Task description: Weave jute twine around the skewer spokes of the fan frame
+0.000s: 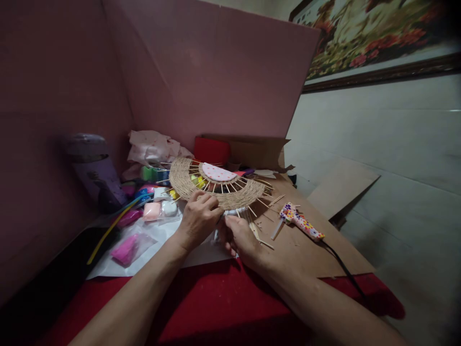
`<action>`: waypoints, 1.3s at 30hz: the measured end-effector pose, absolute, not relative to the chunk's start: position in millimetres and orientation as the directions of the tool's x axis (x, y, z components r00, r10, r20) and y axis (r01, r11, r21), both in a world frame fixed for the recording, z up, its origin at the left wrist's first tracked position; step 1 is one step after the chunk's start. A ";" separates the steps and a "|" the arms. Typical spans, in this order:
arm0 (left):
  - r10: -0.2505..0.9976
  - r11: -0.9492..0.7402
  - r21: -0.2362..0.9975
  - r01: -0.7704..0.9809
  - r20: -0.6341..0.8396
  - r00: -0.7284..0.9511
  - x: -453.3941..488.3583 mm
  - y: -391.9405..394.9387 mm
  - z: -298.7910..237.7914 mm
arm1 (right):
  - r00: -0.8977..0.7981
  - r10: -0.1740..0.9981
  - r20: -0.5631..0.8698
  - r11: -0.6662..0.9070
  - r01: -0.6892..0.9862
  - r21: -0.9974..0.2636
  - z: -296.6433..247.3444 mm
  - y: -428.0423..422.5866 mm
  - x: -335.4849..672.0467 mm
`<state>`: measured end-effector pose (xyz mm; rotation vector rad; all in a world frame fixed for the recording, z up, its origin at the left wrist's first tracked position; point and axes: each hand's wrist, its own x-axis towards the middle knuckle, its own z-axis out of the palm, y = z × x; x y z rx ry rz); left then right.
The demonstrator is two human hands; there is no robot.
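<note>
A half-round woven twine fan (248,193) with thin wooden sticks radiating through it is held up over the work surface. At its centre sits a white half-disc with pink spots (218,173). My left hand (201,214) is closed on the fan's lower rim, fingers over the twine. Just below that rim, my right hand (241,235) is closed with its fingers curled inward; what they hold is hidden. A flower-patterned glue gun (302,223) with a clear glue stick lies to the right. Loose wooden sticks (264,242) lie beside my right hand.
Packets of coloured clay (153,211) lie on white sheeting at the left, near a purple bottle (95,168). Brown cardboard (324,254) covers the right side of the red-covered table (216,298). The glue gun's black cord (342,266) runs over the front edge.
</note>
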<state>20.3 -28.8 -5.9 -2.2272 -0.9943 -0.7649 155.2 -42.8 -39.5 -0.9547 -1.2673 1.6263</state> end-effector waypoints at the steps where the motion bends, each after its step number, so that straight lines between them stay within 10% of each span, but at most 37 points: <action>1: 0.457 -0.559 -0.263 0.786 0.693 0.557 20.5 -29.0 -5.9 | -0.352 0.934 -0.065 -0.129 -0.164 -0.978 -39.1 -43.5 155.3; 39: 0.437 -0.513 -0.275 0.813 0.732 0.523 26.8 -25.8 -14.2 | -0.297 0.953 -0.062 -0.102 -0.122 -0.987 -37.6 -45.6 153.6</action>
